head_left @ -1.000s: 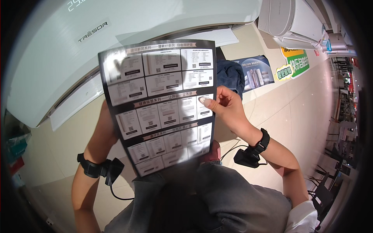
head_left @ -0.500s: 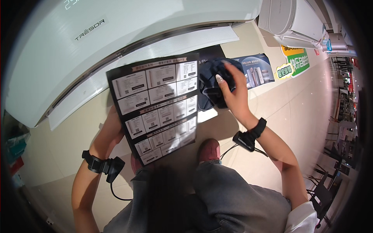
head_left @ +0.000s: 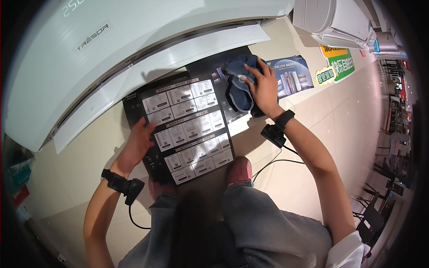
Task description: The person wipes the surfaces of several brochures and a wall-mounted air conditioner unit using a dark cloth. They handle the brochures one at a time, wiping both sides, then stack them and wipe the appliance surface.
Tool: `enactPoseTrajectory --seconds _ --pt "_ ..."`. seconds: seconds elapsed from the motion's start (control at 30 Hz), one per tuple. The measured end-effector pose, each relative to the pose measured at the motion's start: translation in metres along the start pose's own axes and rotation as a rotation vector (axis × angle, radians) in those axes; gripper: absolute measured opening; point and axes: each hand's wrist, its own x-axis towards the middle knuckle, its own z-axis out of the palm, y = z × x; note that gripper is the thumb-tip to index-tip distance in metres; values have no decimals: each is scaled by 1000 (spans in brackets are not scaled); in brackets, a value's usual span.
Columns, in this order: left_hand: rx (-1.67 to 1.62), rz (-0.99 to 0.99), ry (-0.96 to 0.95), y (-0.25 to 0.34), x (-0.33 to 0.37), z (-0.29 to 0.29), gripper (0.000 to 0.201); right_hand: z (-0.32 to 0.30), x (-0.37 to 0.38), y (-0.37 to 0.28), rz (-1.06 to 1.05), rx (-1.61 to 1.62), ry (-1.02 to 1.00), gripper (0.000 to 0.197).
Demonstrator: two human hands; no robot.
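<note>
One hand on a cloth, one hand by a sheet

The right hand (head_left: 264,89) is on top of a bunched-up blue cloth (head_left: 241,82). Its fingers are spread a bit and bent over the folds, with the thumb on the cloth too. I can't tell if they grip it or just rest on it. The cloth lies on the right side of a dark board (head_left: 203,68).

The left hand (head_left: 137,144) is at the left edge of a black sheet (head_left: 192,129). Its fingers are a little bent and partly open. They look blurry, so I can't tell if they hold the sheet or only touch it. The sheet has rows of white boxes on it. It is in front of the person, over another black board (head_left: 134,115) that sticks out on the left.

A blue picture (head_left: 295,78) is just right of the cloth. Past it is a green and yellow sign (head_left: 342,64). A big white machine (head_left: 120,49) is at the top left, and a smaller white one (head_left: 344,24) is at the top right. Below the sheet are pink shoes (head_left: 241,170) and gray jeans (head_left: 268,214). Each wrist wears a black band (head_left: 117,182).
</note>
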Motion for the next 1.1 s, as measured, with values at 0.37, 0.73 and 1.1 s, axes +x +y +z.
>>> enactPoseTrajectory --seconds 0.37,0.73,1.1 --pt "133 -160 261 -44 25 -21 26 -83 -3 -55 138 798 300 27" --pt "-57 -105 248 -38 20 -18 39 23 -52 -129 -852 368 -520 73" --pt "20 -74 258 -44 26 -17 33 12 -126 -125 -1192 567 -615 46"
